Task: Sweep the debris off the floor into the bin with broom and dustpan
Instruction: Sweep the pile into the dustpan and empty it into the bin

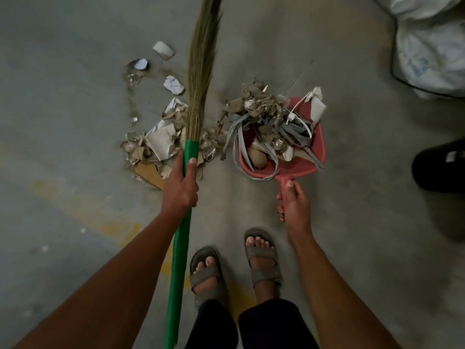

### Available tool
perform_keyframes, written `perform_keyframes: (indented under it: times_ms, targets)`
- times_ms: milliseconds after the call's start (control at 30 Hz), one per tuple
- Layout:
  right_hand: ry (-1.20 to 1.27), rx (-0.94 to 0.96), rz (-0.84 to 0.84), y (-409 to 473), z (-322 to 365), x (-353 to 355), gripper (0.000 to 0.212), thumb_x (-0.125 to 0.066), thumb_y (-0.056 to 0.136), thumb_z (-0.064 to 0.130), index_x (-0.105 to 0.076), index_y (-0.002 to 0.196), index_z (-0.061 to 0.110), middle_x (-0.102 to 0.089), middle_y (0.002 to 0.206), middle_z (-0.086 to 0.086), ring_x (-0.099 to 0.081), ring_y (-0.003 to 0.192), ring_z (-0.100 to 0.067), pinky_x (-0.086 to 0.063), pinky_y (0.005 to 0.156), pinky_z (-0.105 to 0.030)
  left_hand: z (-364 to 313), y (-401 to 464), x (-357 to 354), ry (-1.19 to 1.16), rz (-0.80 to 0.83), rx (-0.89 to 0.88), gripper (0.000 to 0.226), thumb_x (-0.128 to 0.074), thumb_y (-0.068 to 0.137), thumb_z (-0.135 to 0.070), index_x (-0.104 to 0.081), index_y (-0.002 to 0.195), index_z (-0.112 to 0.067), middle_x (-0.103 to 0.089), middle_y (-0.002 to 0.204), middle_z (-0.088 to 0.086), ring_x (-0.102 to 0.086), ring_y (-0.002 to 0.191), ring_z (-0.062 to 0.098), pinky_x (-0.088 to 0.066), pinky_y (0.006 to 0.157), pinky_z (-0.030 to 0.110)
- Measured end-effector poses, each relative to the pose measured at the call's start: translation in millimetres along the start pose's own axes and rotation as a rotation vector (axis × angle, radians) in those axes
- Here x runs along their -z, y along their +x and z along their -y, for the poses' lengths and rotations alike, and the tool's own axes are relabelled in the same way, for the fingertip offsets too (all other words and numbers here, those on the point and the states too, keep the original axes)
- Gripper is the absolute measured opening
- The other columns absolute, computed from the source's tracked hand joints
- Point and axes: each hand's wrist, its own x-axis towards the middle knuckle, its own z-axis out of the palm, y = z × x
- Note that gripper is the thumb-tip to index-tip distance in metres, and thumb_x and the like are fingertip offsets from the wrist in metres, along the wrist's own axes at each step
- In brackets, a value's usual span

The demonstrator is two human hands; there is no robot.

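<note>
In the head view both bare arms reach from the lower corners of the frame toward the middle. The left hand (180,186) is wrapped around the green handle of the broom (187,157), with the thumb lying straight along the handle and pointing to the top of the frame. The right hand (293,200) grips the thin handle of the pink dustpan (299,167) from above; its thumb presses on the top of this handle and the other fingers curl under it.

The broom runs almost vertical in the picture. Its handle starts at the lower edge, left of center, passes through the left hand, and its long straw bristles go up to the top edge. The bristles lie over the floor (63,122), between two groups of rubbish.

The loose debris (156,142), torn cardboard, crumpled paper and dust, lies just above and to the left of the left hand, in the middle left of the frame. The dustpan is directly above the right hand, its open mouth points to the upper left, toward the broom, and its handle points down to the person. It is heaped with grey straps, paper pieces and a white cable.

Two feet in grey sandals (261,255) stand at the lower center, between the arms. White sacks (432,46) fill the upper right corner.
</note>
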Motion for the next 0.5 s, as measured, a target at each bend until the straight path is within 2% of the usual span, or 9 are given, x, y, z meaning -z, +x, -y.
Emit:
perform_keyframes:
  times_ms: [267,500]
  targets:
    - [0.062,0.025,-0.112,-26.2,44.2,37.0,0.024,-0.046,0.113,0.03,-0.069,0.108,0.034,-0.057,0.081,-0.005,-0.039,0.048,-0.013,-0.03,0.041,-0.023,-25.7,-44.4,-0.1,0.043,0.103,-0.01,0.056,-0.043,0.11,-0.053,-0.031,0.162,-0.036,-0.062,0.075,0.017,-0.057,0.049,0.018,-0.049,0.041,0.031]
    - [0.119,0.027,-0.187,-22.0,52.0,85.0,0.024,-0.047,0.113,0.032,-0.069,0.103,0.032,-0.058,0.081,-0.003,-0.041,0.05,-0.011,-0.031,0.042,-0.024,-38.5,-69.3,-46.0,0.114,0.191,0.003,0.054,-0.044,0.109,-0.054,-0.036,0.159,-0.033,-0.063,0.073,0.015,-0.058,0.049,0.019,-0.05,0.041,0.032]
